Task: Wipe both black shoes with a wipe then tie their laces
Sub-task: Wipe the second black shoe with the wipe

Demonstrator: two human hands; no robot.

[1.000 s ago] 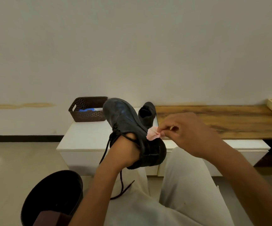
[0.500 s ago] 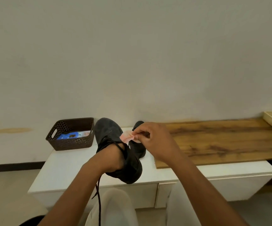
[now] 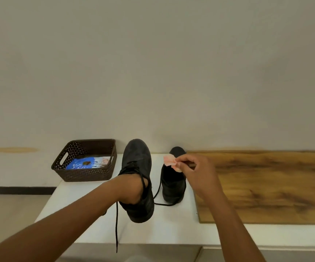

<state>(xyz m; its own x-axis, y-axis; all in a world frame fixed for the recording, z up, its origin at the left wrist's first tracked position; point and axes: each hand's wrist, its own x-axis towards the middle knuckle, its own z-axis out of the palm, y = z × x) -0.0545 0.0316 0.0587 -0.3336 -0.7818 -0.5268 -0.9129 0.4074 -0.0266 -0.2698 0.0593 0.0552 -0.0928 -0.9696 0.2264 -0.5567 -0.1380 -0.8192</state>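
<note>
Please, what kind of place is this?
Probably a room in a home: a plain wall, a low white cabinet with a wooden board, and a brown basket beside two black shoes.

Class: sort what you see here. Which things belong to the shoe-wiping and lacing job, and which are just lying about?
Belong to the job:
held shoe
second shoe
pink wipe
loose laces

Lying about:
brown basket
blue packet inside it
wooden board

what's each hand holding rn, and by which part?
Left hand is inside the held black shoe through its opening. Right hand pinches the pink wipe by one end.
</note>
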